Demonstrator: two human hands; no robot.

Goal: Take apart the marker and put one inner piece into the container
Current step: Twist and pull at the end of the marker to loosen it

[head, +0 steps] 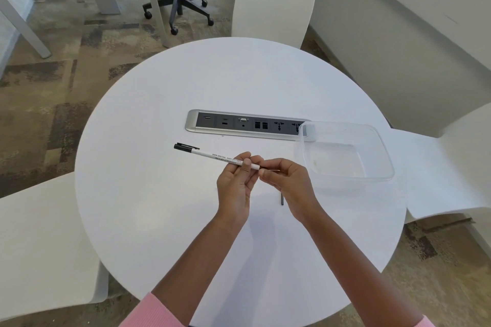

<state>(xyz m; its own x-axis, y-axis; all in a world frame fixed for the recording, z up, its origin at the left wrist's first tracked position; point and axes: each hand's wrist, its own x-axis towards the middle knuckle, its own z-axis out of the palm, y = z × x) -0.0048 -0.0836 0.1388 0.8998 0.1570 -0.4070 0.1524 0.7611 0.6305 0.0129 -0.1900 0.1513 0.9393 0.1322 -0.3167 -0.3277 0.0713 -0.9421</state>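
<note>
The left hand (235,183) is closed around the white barrel of the marker (212,155), near its back end, with thumb and fingers wrapped on it. The right hand (285,180) meets it there, and its fingertips pinch something thin and dark at the end of the barrel; I cannot tell exactly what this piece is. The marker is held a little above the table, tilted, with its black cap (186,147) pointing to the left and away from the person. It has small black print along its side.

A short dark stick (281,199) lies on the table just under the right hand. To the right stands the container (377,175), a clear plastic rectangular box with rounded corners, open on top. One of its corners covers the end of a silver and black socket panel (239,125) set into the table.

The table (159,220) is round, white and smooth. White moulded chairs (273,2) stand around it, on a patchy brown and grey carpet (39,114). Pink sleeves (156,312) show at the bottom.
</note>
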